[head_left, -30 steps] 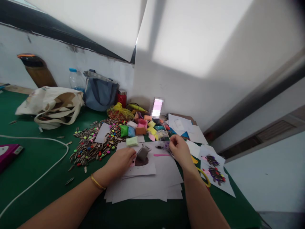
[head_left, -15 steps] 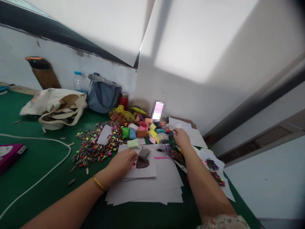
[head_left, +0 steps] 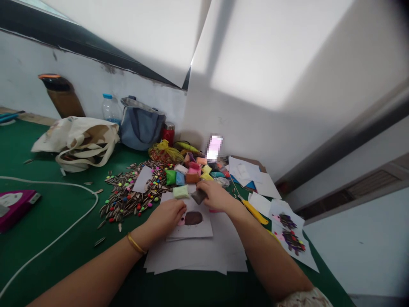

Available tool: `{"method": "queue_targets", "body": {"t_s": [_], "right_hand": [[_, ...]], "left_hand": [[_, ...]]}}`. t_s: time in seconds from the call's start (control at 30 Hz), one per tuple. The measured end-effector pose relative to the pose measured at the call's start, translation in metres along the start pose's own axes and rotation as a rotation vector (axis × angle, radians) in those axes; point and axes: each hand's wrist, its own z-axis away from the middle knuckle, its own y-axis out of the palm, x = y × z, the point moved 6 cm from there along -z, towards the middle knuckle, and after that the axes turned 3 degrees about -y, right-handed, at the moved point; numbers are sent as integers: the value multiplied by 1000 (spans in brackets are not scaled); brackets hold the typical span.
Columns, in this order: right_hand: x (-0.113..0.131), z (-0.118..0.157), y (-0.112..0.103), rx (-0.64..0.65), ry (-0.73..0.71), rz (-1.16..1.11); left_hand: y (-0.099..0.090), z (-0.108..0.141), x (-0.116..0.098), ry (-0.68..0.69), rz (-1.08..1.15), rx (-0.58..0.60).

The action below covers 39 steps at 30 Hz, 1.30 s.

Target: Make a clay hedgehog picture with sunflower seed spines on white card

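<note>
My left hand rests at the left edge of a small white paper, fingers closed beside a pink clay piece; anything between the fingertips is too small to make out. On that paper lies a flat dark brown clay oval. My right hand grips a grey-brown clay packet just above the oval. A pale green packet sits at the paper's top edge. Larger white sheets are stacked underneath.
Striped seeds and coloured balls spread at the left. Colourful clay packets lie behind the hands. A yellow-handled tool and a decorated sheet are at the right. Bags, a red flask and a phone stand behind.
My right hand has moved left from the packets' right side and taken hold of the grey-brown packet, lifting it off the paper. The brown oval shows more fully. My left hand stays nearly in place.
</note>
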Motion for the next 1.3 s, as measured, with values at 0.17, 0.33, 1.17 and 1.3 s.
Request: {"method": "queue_targets", "body": {"t_s": [0.17,0.33,1.17,1.3], "right_hand": [[-2,-7,-5,-106,179,112],[5,21,0,-23,375,147],[6,68,37,39,604,-257],[4,58,42,-76,553,-246]], "left_hand": [[0,1,-3,31,-106,14],[0,3,0,1,-252,-25],[-4,2,4,-46,-239,-76],[-8,2,4,-65,-181,-103]]}}
